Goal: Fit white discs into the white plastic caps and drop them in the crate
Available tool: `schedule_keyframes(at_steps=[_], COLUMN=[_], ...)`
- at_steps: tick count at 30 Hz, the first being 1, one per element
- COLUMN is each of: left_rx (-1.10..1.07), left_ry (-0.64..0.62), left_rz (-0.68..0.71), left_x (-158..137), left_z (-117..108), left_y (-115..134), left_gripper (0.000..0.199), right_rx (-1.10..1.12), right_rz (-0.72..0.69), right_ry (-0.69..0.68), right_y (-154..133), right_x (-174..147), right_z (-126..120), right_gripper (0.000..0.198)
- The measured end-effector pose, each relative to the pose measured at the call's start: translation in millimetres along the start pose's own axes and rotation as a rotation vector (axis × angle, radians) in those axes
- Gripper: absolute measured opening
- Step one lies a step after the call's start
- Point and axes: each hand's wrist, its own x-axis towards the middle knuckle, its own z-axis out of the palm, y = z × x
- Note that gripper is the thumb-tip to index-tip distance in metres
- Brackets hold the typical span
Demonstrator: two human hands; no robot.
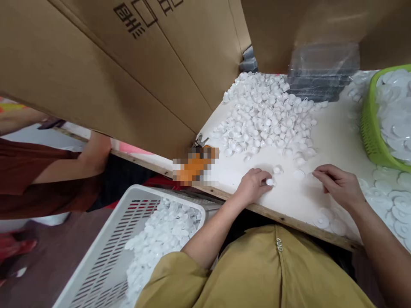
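Standing between another person's arm [66,169] and my heap [266,113] of small white pieces, the cardboard panel [128,85] blocks my left side, with the crate [128,222] below and keys [199,140] at its foot. My left hand [253,186] pinches one white piece [270,182] over the table [221,174]. More rightward are a flat disc [299,173], my right hand [341,187], curled, though I cannot tell whether it closes on something, and the green basket [370,124].
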Motion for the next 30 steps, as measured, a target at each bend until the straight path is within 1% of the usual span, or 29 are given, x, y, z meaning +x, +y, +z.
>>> schedule_keyframes(at_steps=[2, 4, 6, 7, 8, 10, 14, 16, 19, 22, 25, 28, 30], left_rx=[-0.015, -0.001, 0.003, -0.003, -0.014, -0.042, -0.097, -0.114, -0.110, -0.090, -0.091, -0.084, -0.079], left_ry=[-0.045, -0.067, -0.075, -0.077, -0.078, -0.077, -0.076, -0.078, -0.081, -0.071, -0.084, -0.104, -0.107], left_rz=[0.036, 0.053, 0.062, 0.070, 0.078, 0.088, 0.089, 0.094, 0.106, 0.122, 0.125, 0.106, 0.107], left_x=[2, 5, 8, 9, 10, 12, 13, 13, 13, 13, 12, 12, 12], left_z=[3, 7, 10, 12, 13, 16, 18, 17, 16, 15, 13, 12, 12], left_y=[6, 13, 19, 21, 22, 23, 20, 19, 18, 18, 19, 19, 18], left_gripper=[0.020, 0.020, 0.020, 0.019, 0.019, 0.017, 0.017, 0.018, 0.021, 0.026, 0.024, 0.023, 0.023], right_rx=[0.145, 0.238, 0.282, 0.293, 0.297, 0.308, 0.345, 0.354, 0.338, 0.251, 0.193, 0.203, 0.216], right_rz=[0.082, 0.141, 0.191, 0.216, 0.238, 0.269, 0.344, 0.364, 0.358, 0.374, 0.398, 0.410, 0.419], right_ry=[-0.097, -0.235, -0.379, -0.425, -0.441, -0.396, -0.219, -0.190, -0.199, -0.225, -0.276, -0.327, -0.335], right_y=[-9, -19, -27, -30, -31, -32, -30, -32, -36, -38, -37, -37, -37], right_x=[-4, -8, -12, -14, -16, -18, -18, -16, -13, -8, -3, 0, 1], right_z=[6, 12, 19, 23, 28, 36, 50, 56, 65, 70, 70, 69, 70], right_gripper=[0.030, 0.034, 0.036, 0.035, 0.034, 0.033, 0.040, 0.038, 0.033, 0.034, 0.034, 0.034, 0.034])
